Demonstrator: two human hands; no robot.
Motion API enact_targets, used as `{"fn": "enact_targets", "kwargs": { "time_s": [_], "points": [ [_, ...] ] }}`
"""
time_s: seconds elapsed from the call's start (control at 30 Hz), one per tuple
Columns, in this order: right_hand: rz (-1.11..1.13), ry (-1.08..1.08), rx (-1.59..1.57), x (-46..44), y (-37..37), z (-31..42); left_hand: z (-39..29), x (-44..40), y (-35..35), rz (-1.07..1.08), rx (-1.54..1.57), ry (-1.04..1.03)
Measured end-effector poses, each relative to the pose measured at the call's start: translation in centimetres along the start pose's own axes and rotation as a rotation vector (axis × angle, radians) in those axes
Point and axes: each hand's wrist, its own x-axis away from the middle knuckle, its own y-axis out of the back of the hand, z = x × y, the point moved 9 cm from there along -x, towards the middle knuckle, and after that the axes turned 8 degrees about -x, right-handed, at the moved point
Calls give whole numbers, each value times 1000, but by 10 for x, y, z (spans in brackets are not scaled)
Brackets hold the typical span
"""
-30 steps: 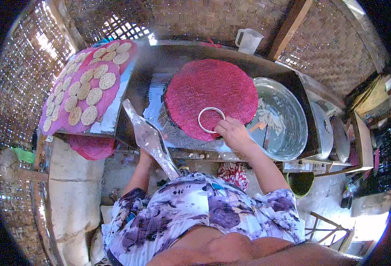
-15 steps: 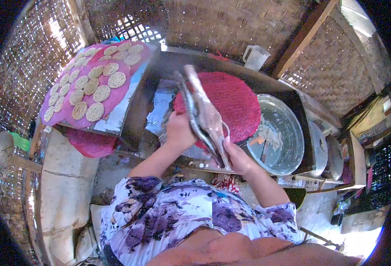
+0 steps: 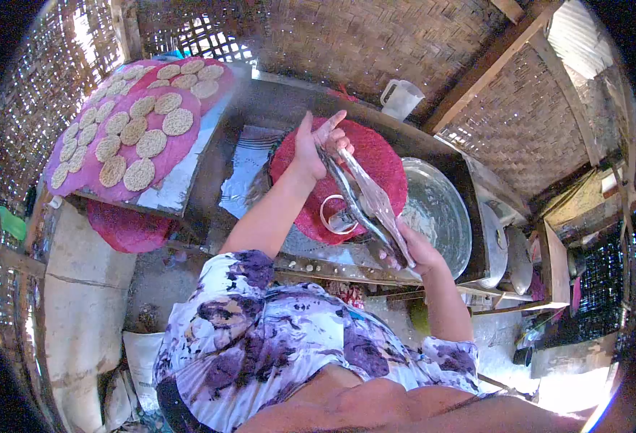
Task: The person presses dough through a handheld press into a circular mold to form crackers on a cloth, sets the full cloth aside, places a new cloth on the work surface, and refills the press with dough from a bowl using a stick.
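Both my hands are on a long two-armed hand press (image 3: 365,198), slanted over the work surface. One arm is pale and whitish, the other dark and smeared, and a white ring with a small cup (image 3: 341,216) juts from its side. My left hand (image 3: 318,148) is around the upper end, with thumb and index finger raised and the other fingers curled. My right hand (image 3: 420,249) grips the lower end. Beneath the press lies a round red woven mat (image 3: 296,155), and to its right stands a wide metal basin (image 3: 458,216) with pale, doughy residue inside.
On the left, pink mats (image 3: 177,148) carry many round, coiled cakes. A patterned cloth (image 3: 246,166) lies between them and the red mat. A clear plastic jug (image 3: 402,99) stands at the back ledge. Metal pots (image 3: 494,238) stand right of the basin. Woven walls enclose the space.
My left hand has shifted up and right to the press's upper end, its fingers partly extended. My right hand and the press have moved right, and the ring with its cup now shows.
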Motion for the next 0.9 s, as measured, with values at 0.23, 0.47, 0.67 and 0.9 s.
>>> {"fn": "enact_targets", "kwargs": {
  "time_s": [0.23, 0.47, 0.67, 0.9],
  "points": [
    [-248, 65, 411, 5, 22, 31, 13, -12, 28, -73, 30, -32],
    [-254, 41, 513, -9, 34, 16, 9, 3, 45, -194, 18, -56],
    [-206, 104, 441, -24, 4, 24, -25, 3, 42, -180, -87, -106],
    [-363, 282, 593, -32, 15, 43, -32, -12, 34, -91, -92, -131]
  ]
}}
